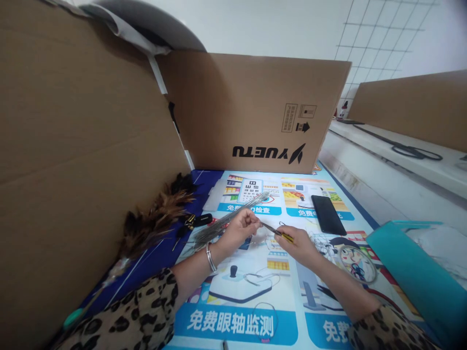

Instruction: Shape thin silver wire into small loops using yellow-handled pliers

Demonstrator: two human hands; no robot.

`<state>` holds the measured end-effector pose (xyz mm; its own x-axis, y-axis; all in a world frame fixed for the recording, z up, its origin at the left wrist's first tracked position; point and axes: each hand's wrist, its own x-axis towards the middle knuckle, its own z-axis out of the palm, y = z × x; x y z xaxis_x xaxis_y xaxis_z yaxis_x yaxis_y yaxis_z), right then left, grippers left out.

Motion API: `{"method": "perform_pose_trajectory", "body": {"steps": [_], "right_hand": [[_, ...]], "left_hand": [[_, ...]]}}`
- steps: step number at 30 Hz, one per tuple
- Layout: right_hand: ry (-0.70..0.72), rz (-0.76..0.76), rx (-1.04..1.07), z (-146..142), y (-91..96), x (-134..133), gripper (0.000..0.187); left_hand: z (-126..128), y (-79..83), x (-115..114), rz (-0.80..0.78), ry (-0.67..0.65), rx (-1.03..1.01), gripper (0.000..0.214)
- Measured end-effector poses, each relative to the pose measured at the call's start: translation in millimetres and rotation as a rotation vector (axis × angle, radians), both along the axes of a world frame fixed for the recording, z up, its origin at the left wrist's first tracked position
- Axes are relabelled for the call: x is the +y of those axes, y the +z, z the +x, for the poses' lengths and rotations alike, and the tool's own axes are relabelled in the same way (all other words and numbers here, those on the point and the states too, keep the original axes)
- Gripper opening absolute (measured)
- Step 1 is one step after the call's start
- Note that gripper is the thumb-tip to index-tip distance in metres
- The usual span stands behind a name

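Observation:
My right hand (pixel 298 243) is closed around a pair of yellow-handled pliers (pixel 283 235). Their slim, dark jaws point left, and the tip meets the fingertips of my left hand (pixel 243 227). That left hand is pinched shut; whatever sits between its thumb and finger is too small to make out. Behind the left wrist lies a bundle of thin silvery wires (pixel 233 217), slanting from lower left to upper right. A metal bangle (pixel 210 257) circles the left wrist. Both forearms have leopard-print sleeves.
A black phone (pixel 328 215) lies to the right, beyond a round clear dish (pixel 356 263). At far right stands a teal box (pixel 412 262) with white material inside. Brown feathers (pixel 156 209) lie left, near a black fob (pixel 203 220). Cardboard panels (pixel 255 107) wall the back and left.

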<state>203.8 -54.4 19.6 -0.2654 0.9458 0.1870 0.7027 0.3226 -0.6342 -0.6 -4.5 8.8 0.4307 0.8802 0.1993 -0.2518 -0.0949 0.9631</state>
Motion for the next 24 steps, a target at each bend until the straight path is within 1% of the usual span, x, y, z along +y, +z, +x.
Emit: {"method": "perform_pose_trajectory", "body": {"steps": [3, 7, 12, 16, 20, 24], "right_hand": [[0.0, 0.008, 0.002, -0.4, -0.1, -0.4, 0.017], [0.005, 0.017, 0.008, -0.5, 0.1, -0.6, 0.017], [0.005, 0.037, -0.002, -0.9, -1.1, -1.1, 0.016], [-0.007, 0.064, 0.002, -0.6, -2.7, -0.8, 0.016], [-0.018, 0.08, 0.001, 0.2, -4.1, 0.3, 0.016], [-0.024, 0.08, -0.015, 0.0, -4.1, 0.4, 0.017]], "left_hand": [[0.3, -1.0, 1.1, -0.051, -0.028, -0.036, 0.025], [-0.9, -3.3, 3.9, -0.14, -0.071, -0.031, 0.028], [-4.6, -3.9, 4.4, -0.278, -0.238, -0.002, 0.024], [-4.6, -4.8, 3.1, -0.299, -0.29, -0.02, 0.02], [-3.5, -5.4, 3.3, -0.278, -0.278, -0.02, 0.021], [-3.3, -5.7, 4.1, -0.243, -0.191, 0.026, 0.022]]}}
